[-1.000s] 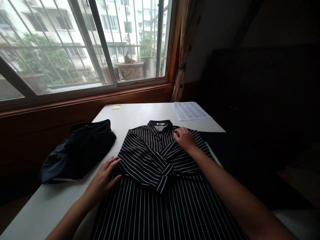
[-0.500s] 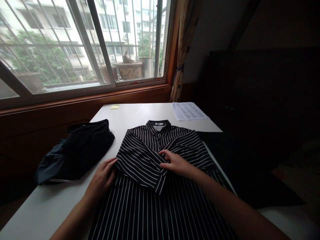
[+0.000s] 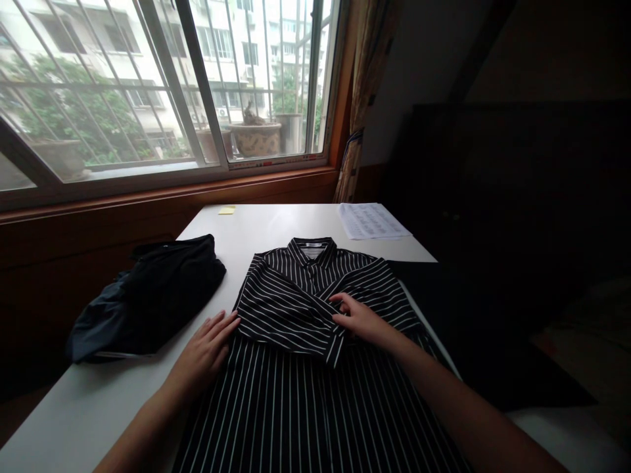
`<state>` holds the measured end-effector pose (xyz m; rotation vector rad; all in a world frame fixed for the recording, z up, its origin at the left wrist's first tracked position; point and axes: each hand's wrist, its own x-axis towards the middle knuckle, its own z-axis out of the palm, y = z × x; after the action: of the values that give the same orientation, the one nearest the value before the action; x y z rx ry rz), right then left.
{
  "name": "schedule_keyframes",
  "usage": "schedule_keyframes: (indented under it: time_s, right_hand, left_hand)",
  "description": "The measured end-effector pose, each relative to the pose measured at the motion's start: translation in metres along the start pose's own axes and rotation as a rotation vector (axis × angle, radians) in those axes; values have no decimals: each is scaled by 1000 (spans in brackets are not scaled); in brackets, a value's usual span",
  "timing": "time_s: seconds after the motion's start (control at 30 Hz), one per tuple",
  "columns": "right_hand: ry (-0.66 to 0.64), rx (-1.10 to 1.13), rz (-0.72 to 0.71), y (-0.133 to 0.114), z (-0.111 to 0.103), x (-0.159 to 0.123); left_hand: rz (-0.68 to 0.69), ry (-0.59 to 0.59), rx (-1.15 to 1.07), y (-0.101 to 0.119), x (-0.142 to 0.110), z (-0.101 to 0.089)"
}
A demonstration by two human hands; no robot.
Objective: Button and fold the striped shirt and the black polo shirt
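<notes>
One striped shirt [image 3: 305,381], lengthwise front to back, collar [image 3: 299,252] farthest.

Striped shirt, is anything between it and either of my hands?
Nothing visible: your left hand rests at the left edge of the striped shirt, and your right hand is at its folded sleeves. The dark clothes lie apart, off to the left.

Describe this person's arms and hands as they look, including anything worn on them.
The left hand and right hand are bare, without gloves. Both forearms are uncovered, with no sleeve in view. No watch or bracelet shows, and I see no ring on the visible fingers.
</notes>
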<state>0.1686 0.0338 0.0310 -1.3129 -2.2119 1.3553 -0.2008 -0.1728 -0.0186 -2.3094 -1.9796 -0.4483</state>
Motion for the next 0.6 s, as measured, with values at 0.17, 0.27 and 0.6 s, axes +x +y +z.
schedule_keyframes:
  time_s: [0.17,0.27,0.6]
  right_hand:
    - [49,-244,-137,0,3,-7]
    - [61,-223,-177,-6,6,-12]
    - [-38,-16,-80,-6,14,-12]
  left_hand:
    - [7,-31,41,11,18,-13]
    - [61,-34,56,25,48,-17]
    - [-165,-116,115,26,174,32]
